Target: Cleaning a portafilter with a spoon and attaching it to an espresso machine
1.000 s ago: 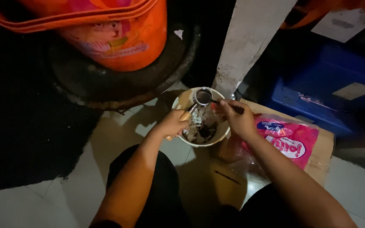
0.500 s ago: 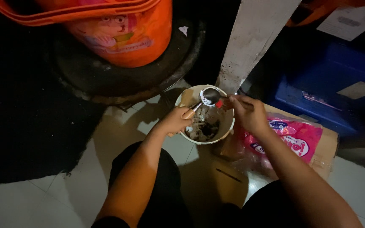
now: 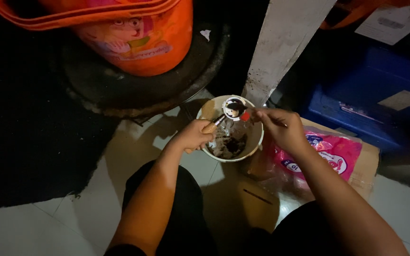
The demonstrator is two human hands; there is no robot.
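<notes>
**Hands over a small bowl on a dim tiled floor**

Bowl [image 3: 257, 142], cream-rimmed, sits on the pale floor [image 3: 34, 227] near frame centre, holding a dark, lumpy mass whose nature cannot be made out in the low light. The left hand [image 3: 194, 136], at nine o'clock of the bowl, is closed around the wooden handle of a small round strainer [image 3: 234, 108] held over the bowl's twelve o'clock rim; the strainer's contents read only as dark specks. The right hand [image 3: 281, 127], at three o'clock, has its fingers pinched shut on a small red object [image 3: 245, 115] just beside the strainer; what it is cannot be told.

Beneath the right forearm lies a pink printed packet [image 3: 338, 156] on a cardboard box [image 3: 368, 170], both partly covered by the arm. At eleven o'clock an orange bag [image 3: 138, 42] stands on a black tyre-like ring [image 3: 134, 95], cut off by the top edge. A white post [image 3: 285, 42] rises at twelve o'clock, and a blue crate [image 3: 366, 104] sits at two o'clock, half lost in shadow.
</notes>
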